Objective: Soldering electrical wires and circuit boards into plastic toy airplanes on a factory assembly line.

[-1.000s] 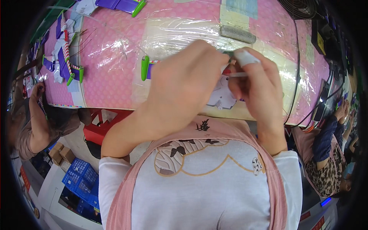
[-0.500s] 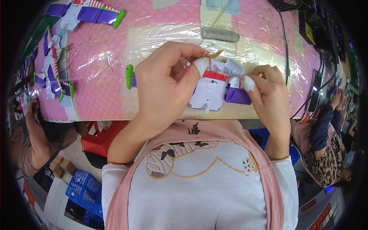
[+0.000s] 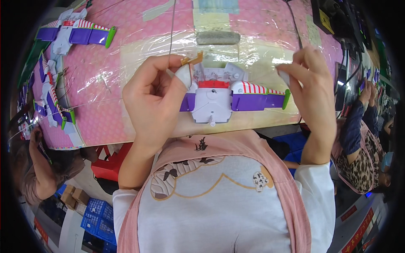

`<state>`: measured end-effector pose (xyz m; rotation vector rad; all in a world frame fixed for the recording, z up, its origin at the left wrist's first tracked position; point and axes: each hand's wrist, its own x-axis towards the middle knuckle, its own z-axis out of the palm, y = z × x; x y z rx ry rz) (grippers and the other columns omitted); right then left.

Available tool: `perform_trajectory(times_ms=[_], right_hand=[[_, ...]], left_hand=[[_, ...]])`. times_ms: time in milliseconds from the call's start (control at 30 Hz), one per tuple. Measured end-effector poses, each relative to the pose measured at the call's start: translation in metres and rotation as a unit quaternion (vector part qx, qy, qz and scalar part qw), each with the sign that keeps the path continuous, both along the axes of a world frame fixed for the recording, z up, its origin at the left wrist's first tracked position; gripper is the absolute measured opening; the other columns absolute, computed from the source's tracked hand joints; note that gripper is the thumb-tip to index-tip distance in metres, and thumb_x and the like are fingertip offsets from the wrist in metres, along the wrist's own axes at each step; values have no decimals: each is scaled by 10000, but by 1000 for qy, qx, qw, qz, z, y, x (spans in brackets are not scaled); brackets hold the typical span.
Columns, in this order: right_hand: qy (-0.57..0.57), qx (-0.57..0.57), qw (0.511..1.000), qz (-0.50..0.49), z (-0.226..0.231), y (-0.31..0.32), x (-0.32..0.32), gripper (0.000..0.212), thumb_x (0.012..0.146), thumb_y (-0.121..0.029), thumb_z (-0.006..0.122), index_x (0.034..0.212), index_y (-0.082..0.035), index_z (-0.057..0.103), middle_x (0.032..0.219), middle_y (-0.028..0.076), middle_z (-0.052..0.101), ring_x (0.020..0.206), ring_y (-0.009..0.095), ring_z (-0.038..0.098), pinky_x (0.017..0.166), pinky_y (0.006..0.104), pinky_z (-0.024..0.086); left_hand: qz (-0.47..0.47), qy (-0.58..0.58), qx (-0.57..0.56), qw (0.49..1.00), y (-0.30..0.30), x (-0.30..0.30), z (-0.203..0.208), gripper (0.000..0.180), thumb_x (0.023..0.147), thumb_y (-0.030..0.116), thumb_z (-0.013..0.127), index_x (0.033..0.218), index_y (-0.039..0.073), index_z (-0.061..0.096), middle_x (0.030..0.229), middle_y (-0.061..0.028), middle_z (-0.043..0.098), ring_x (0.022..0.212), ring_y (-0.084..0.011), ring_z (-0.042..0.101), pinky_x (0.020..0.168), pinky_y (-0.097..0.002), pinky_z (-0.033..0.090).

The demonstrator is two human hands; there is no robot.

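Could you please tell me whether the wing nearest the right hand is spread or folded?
Spread: the purple wing extends sideways from the white body, with its green tip outermost.

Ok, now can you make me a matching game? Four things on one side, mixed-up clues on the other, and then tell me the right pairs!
Things
1. Small brown piece
2. Winged toy part in the middle
3. Long bar
4. Crates

Clues
A. Grey, lying on the table
B. Blue, low on the picture's left side
C. Held by the left hand
D. White body with purple on its wings

Right pairs: 1-C, 2-D, 3-A, 4-B
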<state>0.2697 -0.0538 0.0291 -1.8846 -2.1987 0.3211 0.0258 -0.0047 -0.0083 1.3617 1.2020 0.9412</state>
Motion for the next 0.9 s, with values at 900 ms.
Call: perform_trajectory(times_ms=[900], right_hand=[[613, -139, 751, -201, -26, 11, -83, 183, 828, -149, 638, 874, 28, 643, 616, 5, 590, 510, 17, 458, 450, 160, 339]], left_hand=[[-31, -52, -87, 994, 3, 8, 17, 147, 770, 18, 618, 901, -45, 597, 650, 28, 526, 524, 6, 396, 461, -154, 330]])
